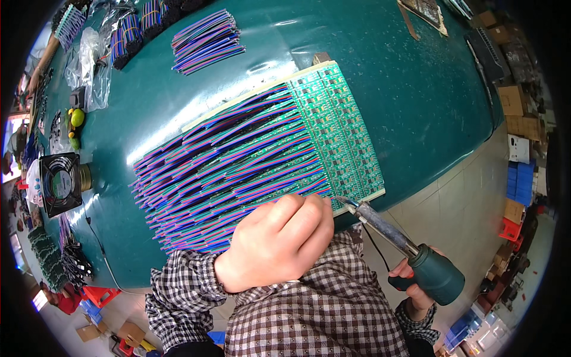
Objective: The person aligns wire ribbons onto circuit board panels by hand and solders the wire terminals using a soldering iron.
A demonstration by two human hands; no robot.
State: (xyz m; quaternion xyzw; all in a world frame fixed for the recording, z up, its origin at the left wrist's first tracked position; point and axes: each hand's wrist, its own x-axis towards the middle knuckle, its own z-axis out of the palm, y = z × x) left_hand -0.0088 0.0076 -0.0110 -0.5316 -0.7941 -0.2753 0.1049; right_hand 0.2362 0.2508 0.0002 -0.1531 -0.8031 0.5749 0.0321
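**Soldering iron at the near edge of a wired circuit panel**

Our left hand (279, 241) is curled into a loose fist, knuckles up, resting on the near ends of the coloured wires (226, 172) at the near edge of the panel; its fingers are folded under, so we cannot tell whether they pinch anything. Our right hand (416, 285) is closed around the dark green handle of a soldering iron (395, 247), which slants up and to the left, its tip touching or just above the near right corner of the green circuit panel (339, 131), just right of our left knuckles.

The panel lies tilted on the teal counter (416, 89), its right part bare green board with rows of small components, its left part covered by many parallel wires in purple, red, blue and green that fan out to the left past the board's edge. A pale strip runs along the panel's far edge and its near right edge.

Both our sleeves are in brown and white check (309, 315).

Farther out, a loose bundle of the same wires (208, 41) lies on the far side of the counter, well apart from the panel. Left of it are more wire bundles in clear plastic bags (95, 59). At the left edge of the counter a small black fan (59, 183) stands. To the near left lie dark stacks of small parts (62, 259). On the right, beyond the counter, we see a tiled floor (458, 202) with cardboard boxes and blue crates (520, 178).
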